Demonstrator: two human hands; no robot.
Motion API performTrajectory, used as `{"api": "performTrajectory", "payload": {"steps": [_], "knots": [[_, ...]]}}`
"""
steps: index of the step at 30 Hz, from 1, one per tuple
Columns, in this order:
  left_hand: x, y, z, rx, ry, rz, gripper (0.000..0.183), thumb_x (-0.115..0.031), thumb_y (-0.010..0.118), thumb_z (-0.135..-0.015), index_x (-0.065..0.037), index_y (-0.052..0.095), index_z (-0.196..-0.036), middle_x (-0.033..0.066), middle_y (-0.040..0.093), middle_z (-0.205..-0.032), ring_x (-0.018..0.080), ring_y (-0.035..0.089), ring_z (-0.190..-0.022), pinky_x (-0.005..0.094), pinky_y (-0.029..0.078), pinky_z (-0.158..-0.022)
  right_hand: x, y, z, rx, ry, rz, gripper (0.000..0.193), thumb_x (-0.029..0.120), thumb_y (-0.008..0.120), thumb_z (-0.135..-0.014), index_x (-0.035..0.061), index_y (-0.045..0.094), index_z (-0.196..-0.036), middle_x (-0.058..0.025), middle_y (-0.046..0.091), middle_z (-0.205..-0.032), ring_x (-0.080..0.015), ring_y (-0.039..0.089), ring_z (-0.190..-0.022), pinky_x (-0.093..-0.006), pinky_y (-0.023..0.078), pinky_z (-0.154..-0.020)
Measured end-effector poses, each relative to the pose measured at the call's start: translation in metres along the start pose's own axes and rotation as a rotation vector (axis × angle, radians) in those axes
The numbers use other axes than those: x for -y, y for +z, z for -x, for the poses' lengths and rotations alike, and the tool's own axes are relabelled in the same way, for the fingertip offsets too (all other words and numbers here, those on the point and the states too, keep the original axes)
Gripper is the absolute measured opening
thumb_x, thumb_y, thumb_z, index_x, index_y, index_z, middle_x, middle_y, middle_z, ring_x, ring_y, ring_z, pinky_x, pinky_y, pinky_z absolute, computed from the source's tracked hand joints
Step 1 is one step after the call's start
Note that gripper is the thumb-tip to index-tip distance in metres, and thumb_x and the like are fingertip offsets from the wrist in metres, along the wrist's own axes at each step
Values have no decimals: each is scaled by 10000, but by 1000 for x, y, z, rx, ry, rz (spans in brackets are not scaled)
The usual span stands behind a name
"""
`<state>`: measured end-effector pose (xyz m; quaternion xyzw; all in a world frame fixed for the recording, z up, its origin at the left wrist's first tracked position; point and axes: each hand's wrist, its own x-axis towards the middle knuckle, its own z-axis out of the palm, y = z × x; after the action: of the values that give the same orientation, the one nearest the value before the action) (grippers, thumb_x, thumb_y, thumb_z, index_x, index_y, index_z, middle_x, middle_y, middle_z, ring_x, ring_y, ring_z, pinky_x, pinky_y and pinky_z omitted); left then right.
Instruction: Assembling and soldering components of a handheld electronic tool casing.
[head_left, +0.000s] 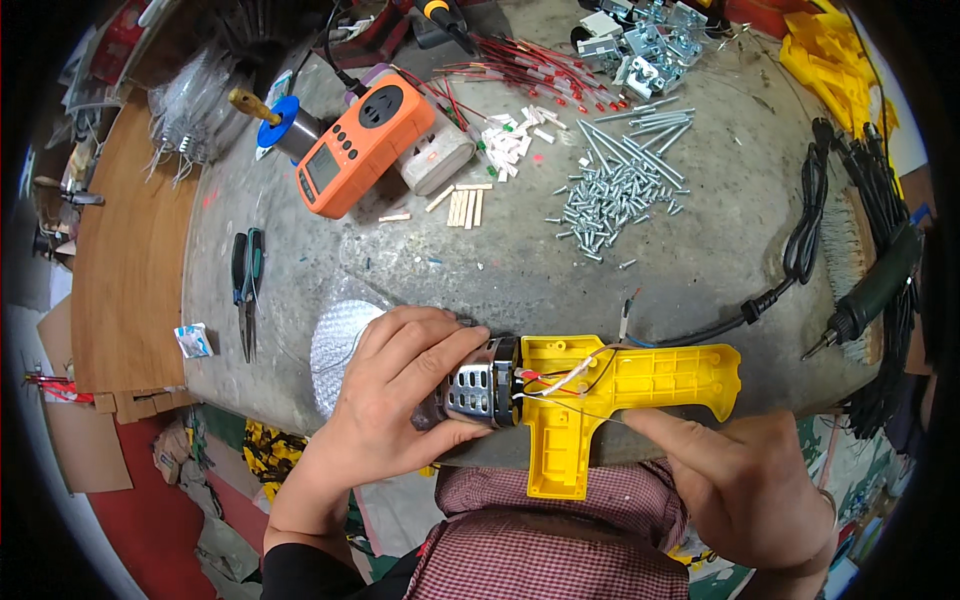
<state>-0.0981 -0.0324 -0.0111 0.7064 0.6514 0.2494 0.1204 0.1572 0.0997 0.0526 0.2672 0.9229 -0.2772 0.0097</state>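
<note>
My left hand [390, 385] is wrapped round a perforated metal sleeve [478, 384] with a black collar at its right end. That end meets a yellow plastic housing half [665, 372], lying with its ribbed inside up and one arm of it over the table's near edge. White, red and dark wires [575, 375] run from the collar into the housing. A thin bare wire [570, 406] stretches from the collar to the fingertips of my right hand [745, 480]. My right index finger reaches left with the other fingers curled; its thumb is mostly hidden.
Screws [610, 205] lie in a heap beyond the housing. Further back are an orange power meter [365, 150], a solder spool [290, 130] and red-wired parts [560, 75]. Pliers [247, 290] rest at left. A black cord [805, 225] and an electric screwdriver [875, 290] are at right.
</note>
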Motion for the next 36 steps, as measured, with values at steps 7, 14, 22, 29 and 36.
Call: {"api": "performTrajectory", "payload": {"steps": [7,14,22,29,36], "knots": [[1,-1,3,-5,-9,-3,676,-324,833,-660,17,619,-1203,155,621,-1070,343,593,-1019,439,471,-894,-8,16,-1,28,11,-323,365,-65,628,-795,32,700,-1139,-204,706,-860,-331,696,-724,-367,530,-686],[1,0,2,-13,-2,13,676,-328,830,-667,13,616,-1210,154,621,-1078,345,590,-1025,440,468,-894,-12,19,2,10,81,-494,354,-90,569,-811,14,700,-1123,-206,712,-883,-275,714,-722,-311,513,-657],[3,2,6,-23,-40,13,704,-363,861,-618,6,651,-1180,135,620,-1066,340,587,-1055,435,467,-923,-14,10,-3,176,260,-722,331,-41,513,-861,-21,688,-1142,-110,690,-763,-80,519,-568,-237,398,-539],[3,2,6,-23,-30,17,707,-364,862,-617,6,651,-1182,137,617,-1068,344,585,-1058,437,464,-929,-25,25,2,120,144,-672,341,-50,515,-847,-5,693,-1135,-141,717,-824,-146,645,-646,-247,460,-612],[5,2,5,-29,-20,13,699,-363,859,-625,8,648,-1179,140,625,-1073,347,590,-1042,440,470,-915,-9,13,-7,28,113,-385,331,-67,571,-834,53,709,-1109,-207,712,-965,-300,722,-822,-316,537,-703]]}}
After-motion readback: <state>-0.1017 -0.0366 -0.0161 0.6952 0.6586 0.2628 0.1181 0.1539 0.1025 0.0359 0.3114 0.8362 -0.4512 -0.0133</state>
